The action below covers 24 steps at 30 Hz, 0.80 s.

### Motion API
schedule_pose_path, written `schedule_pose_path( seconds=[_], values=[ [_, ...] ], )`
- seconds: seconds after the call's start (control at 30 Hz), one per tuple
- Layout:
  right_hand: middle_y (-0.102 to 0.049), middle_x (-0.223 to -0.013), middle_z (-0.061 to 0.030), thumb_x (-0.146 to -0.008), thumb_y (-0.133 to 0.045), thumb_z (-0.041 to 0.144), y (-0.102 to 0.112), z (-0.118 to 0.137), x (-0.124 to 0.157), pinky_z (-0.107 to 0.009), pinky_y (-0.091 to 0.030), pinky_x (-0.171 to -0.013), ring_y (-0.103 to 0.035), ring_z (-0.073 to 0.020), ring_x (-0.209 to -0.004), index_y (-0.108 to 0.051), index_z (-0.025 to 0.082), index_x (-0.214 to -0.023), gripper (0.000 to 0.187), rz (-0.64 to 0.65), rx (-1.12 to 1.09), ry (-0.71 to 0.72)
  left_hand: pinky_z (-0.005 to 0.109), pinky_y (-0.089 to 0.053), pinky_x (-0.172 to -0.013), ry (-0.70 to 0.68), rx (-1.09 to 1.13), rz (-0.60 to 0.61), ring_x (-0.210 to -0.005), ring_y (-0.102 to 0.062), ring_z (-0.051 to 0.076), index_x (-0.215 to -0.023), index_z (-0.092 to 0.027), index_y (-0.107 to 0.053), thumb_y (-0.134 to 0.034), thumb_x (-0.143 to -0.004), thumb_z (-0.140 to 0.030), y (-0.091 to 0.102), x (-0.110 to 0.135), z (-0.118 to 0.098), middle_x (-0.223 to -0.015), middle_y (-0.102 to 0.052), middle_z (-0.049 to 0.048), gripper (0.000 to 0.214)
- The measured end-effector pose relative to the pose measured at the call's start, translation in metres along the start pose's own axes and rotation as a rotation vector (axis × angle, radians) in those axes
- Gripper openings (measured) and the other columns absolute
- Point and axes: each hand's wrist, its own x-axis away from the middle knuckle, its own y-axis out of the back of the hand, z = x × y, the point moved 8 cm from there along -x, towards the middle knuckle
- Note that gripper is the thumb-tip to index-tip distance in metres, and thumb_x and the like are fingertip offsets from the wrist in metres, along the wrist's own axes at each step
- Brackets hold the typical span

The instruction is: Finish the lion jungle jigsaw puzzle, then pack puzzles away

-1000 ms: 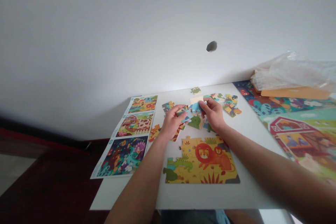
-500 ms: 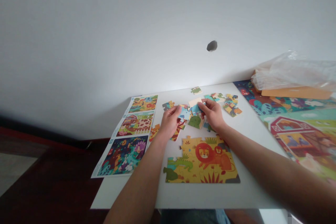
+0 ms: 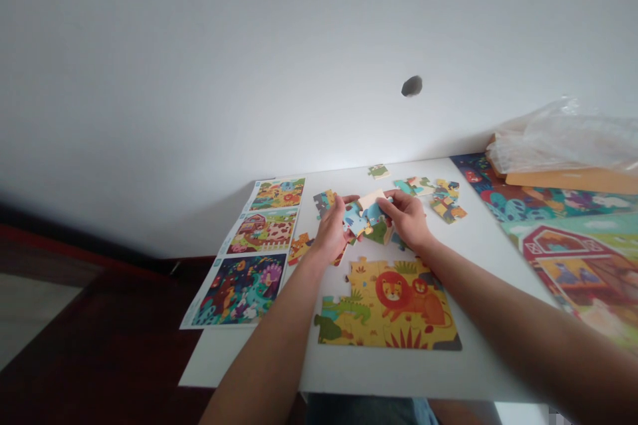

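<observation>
Camera: one, worn on your head, facing forward and down at your left hand point(image 3: 331, 232) and right hand point(image 3: 406, 219), both near frame centre at close range. Framing: the white desk point(image 3: 478, 265) across the lower middle, running to the right edge. Upper half: the wall point(image 3: 199, 66) behind the desk. Lower left: a strip of dark floor point(image 3: 94, 339) beyond the desk's edge.

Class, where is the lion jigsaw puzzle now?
In the head view, the lion jigsaw puzzle lies on the white table, below the left hand and right hand, right of the picture sheets.
</observation>
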Motion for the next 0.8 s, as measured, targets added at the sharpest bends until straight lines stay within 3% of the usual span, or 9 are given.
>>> schedule_pose_path(
  seconds=[0.23, 0.33, 0.47, 0.63, 0.8],
  values=[
    [-0.063, -0.068, 0.0004, -0.081, -0.068, 0.049, -0.02, 0.003, 0.007, -0.025, -0.043, -0.048, -0.052, -0.0116, -0.053, -0.068, 0.017, -0.091, 0.033, 0.178, -0.055, -0.04, 0.021, -0.036, -0.035, 0.002, -0.084, -0.097, -0.05, -0.059, 0.016, -0.097, -0.02, -0.056, -0.042, -0.067, -0.091, 0.006, -0.001, 0.007, -0.065, -0.06, 0.001, 0.078],
    [-0.064, -0.068, -0.0002, -0.08, -0.069, 0.049, -0.021, 0.003, 0.008, -0.024, -0.043, -0.048, -0.053, -0.0115, -0.054, -0.069, 0.016, -0.09, 0.034, 0.179, -0.058, -0.053, 0.021, -0.033, -0.033, 0.027, -0.084, -0.081, -0.05, -0.059, 0.016, -0.096, -0.021, -0.055, -0.038, -0.065, -0.093, 0.005, -0.001, 0.009, -0.062, -0.057, -0.0001, 0.08],
    [-0.06, -0.064, 0.0018, -0.079, -0.07, 0.049, -0.016, 0.001, 0.005, -0.024, -0.041, -0.044, -0.049, -0.0097, -0.049, -0.067, 0.017, -0.086, 0.034, 0.117, -0.072, -0.058, 0.022, -0.04, -0.037, 0.016, -0.004, -0.078, -0.054, -0.06, 0.017, -0.091, -0.022, -0.054, -0.042, -0.065, -0.092, 0.007, -0.003, 0.004, -0.064, -0.055, -0.0009, 0.076],
    [-0.056, -0.061, 0.0042, -0.077, -0.071, 0.052, -0.006, -0.002, 0.0, -0.024, -0.041, -0.043, -0.047, -0.0094, -0.045, -0.065, 0.017, -0.09, 0.037, 0.002, -0.095, -0.063, 0.027, -0.051, -0.049, -0.032, 0.119, -0.01, -0.062, -0.061, 0.015, -0.091, -0.017, -0.06, -0.065, -0.074, -0.069, 0.003, -0.004, -0.007, -0.08, -0.062, 0.0036, 0.056],
    [-0.057, -0.061, 0.0039, -0.077, -0.07, 0.053, -0.009, 0.001, 0.001, -0.024, -0.04, -0.042, -0.047, -0.009, -0.044, -0.065, 0.017, -0.091, 0.039, 0.032, -0.053, -0.052, 0.027, -0.055, -0.057, -0.096, -0.01, 0.025, -0.071, -0.064, 0.015, -0.097, -0.016, -0.066, -0.084, -0.067, -0.034, -0.005, -0.001, -0.007, -0.088, -0.066, 0.0038, 0.04]
  ],
)
